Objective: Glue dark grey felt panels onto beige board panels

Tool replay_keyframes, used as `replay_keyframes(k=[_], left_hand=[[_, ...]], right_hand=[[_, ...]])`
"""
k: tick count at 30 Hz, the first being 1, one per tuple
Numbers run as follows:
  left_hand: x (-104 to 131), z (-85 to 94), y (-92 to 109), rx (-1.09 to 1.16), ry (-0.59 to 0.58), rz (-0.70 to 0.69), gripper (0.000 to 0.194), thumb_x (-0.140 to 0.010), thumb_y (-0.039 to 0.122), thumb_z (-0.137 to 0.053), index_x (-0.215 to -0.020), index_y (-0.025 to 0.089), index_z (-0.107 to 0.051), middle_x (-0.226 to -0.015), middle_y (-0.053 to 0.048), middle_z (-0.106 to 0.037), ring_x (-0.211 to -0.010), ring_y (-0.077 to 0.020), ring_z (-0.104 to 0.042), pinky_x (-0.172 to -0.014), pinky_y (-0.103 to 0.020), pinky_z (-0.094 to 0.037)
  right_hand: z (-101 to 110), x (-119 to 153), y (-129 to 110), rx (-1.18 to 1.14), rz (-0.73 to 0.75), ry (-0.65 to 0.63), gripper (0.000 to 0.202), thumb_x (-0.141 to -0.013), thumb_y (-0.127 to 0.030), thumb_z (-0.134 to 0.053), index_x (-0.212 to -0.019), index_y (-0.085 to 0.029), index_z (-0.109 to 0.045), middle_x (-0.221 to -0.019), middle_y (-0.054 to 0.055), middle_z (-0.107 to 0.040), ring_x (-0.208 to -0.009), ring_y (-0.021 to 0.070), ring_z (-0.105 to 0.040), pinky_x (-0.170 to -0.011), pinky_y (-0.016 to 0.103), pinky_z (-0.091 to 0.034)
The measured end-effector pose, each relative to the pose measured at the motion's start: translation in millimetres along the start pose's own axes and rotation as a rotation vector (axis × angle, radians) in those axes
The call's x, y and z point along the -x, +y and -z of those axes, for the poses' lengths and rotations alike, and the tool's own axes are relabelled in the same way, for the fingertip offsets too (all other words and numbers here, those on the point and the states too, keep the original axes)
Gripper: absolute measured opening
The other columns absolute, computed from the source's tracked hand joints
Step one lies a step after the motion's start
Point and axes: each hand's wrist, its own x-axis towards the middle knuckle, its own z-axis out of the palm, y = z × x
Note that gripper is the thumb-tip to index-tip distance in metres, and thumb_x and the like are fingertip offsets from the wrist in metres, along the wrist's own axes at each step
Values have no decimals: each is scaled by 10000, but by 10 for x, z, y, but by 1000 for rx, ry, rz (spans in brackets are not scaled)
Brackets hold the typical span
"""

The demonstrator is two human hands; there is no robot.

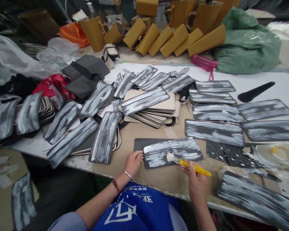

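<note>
A dark grey rounded panel [150, 164], streaked with white paste, lies in front of me on the brown work surface. My right hand [197, 184] grips a paintbrush [195, 167] by its yellow handle. Its paste-covered bristles rest on the middle of this panel. At the panel's left edge is my left hand [134, 163], its fingers curled together against the edge; the fingertips are partly hidden. Part of another dark panel [140, 143] shows from beneath, at the upper left.
Several white-streaked panels [214, 132] lie on the right and more on the left. A stack of beige-edged pieces [154, 117] stands behind. At right are a paste container [279, 157] and a black tapered object [255, 92]. Mustard-coloured bags [175, 40] line the back.
</note>
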Motion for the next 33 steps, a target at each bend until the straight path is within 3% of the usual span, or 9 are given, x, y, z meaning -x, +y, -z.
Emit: replay_keyframes(k=[9,17,22,25,28,33], left_hand=[[-109,-9,-21,64,-21,104,145,-695,24,-505,-719,104,-624,-595,-17,-620,-518,-81,-575,-548,-207,-509],[20,-41,-28,84,-128,66,226,-728,67,-436,-800,131,-641,-706,-36,-679,-652,-118,-633,-646,-240,-518],[74,-17,-19,-54,-152,-110,255,-704,110,-444,-777,179,-678,-795,-30,-687,-794,-162,-614,-756,-284,-486],[112,11,25,-251,-64,-256,228,-687,148,-463,-733,189,-683,-802,-44,-670,-856,-187,-577,-805,-307,-444],[130,9,54,-326,-27,-278,149,-674,237,-519,-647,184,-656,-679,-29,-613,-764,-180,-542,-727,-284,-428],[70,-40,13,-195,-139,-142,185,-662,279,-494,-512,175,-519,-476,40,-472,-518,-114,-461,-529,-226,-377]], right_hand=[[-10,20,-41,8,-1,3,443,-713,-559,-571,-905,-162,-598,-806,116,-668,-698,252,-640,-723,422,-520],[-16,24,-30,-2,17,15,449,-724,-545,-567,-923,-144,-597,-815,91,-677,-683,220,-643,-701,388,-532],[-8,23,-24,12,10,11,433,-733,-532,-563,-928,-147,-599,-782,85,-674,-684,221,-641,-709,389,-526],[-9,15,-7,-1,1,7,414,-733,-523,-566,-922,-156,-603,-790,93,-670,-688,223,-640,-716,392,-524],[-3,7,17,1,9,2,417,-732,-523,-564,-925,-157,-603,-794,101,-668,-692,232,-639,-716,400,-523],[6,49,-48,31,50,15,429,-736,-540,-555,-919,-155,-599,-808,101,-673,-676,230,-642,-692,394,-534]])
